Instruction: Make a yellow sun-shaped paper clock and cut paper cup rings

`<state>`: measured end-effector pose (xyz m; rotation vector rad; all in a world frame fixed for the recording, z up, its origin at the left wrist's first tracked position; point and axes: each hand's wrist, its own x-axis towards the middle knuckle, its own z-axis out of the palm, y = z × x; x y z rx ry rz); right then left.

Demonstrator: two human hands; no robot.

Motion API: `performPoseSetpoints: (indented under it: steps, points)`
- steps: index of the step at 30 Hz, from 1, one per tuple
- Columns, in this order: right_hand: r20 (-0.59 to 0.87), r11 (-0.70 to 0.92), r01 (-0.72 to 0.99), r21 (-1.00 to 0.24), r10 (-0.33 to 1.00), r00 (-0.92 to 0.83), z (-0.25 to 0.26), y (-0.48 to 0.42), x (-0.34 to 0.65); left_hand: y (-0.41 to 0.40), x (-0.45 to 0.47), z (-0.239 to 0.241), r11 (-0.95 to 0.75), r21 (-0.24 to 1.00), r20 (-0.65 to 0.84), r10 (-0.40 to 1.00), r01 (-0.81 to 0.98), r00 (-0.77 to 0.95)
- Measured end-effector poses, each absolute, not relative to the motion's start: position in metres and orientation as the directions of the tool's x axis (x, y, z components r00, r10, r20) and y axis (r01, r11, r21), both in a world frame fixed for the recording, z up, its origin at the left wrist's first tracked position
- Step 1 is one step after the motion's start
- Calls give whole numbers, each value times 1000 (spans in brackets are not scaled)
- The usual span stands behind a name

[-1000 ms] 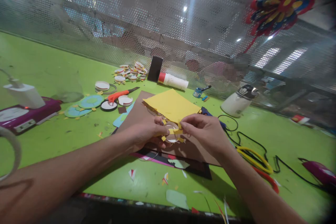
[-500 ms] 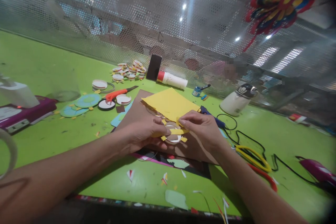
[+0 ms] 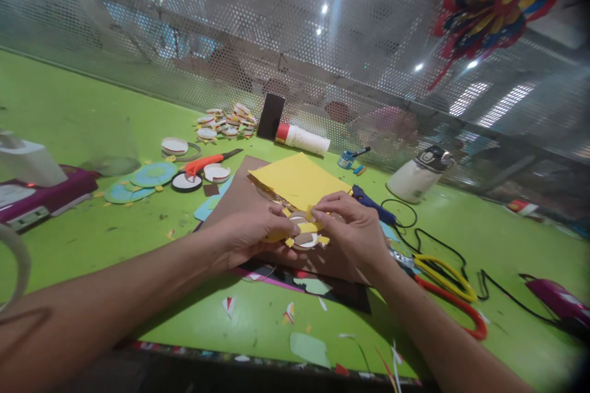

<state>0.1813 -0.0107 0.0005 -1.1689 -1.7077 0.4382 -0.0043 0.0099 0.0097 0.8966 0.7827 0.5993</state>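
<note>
Between my hands is a small round paper craft piece (image 3: 306,239), a ring with yellow tabs around its rim and a yellow strip across it. My left hand (image 3: 258,230) is closed on its left side, thumb on top and fingers beneath. At its upper right, my right hand (image 3: 353,221) pinches a small yellow paper piece (image 3: 311,211) between thumb and fingertips. A yellow paper sheet (image 3: 299,181) lies just behind, on brown card (image 3: 230,202).
Orange-handled scissors (image 3: 203,164) and blue-green discs (image 3: 152,175) lie left. A phone (image 3: 271,115) leans behind, beside a heap of similar rings (image 3: 225,123). At right are a glue gun (image 3: 373,204), cords, yellow-and-red-handled scissors (image 3: 445,276) and a white jar (image 3: 415,178). Paper scraps litter the front.
My right hand has shifted slightly left and up over the ring, still pinching the yellow paper piece. The scissors beside my right wrist show more fully. My left hand keeps its hold.
</note>
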Motion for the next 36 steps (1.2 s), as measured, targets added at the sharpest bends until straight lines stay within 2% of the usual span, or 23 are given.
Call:
performPoseSetpoints:
  steps: [4,22,36]
  points:
    - [536,486,525,-698,842,-67,1,-10,181,10,-5,8,517,844,-350,734,-145,582]
    - [685,608,674,-421,700,-203,3,-13,182,10,-6,8,468,870,-301,755,-157,582]
    - [675,599,697,-395,703,-222,6,-15,179,11,-5,11,472,869,-321,767,-149,555]
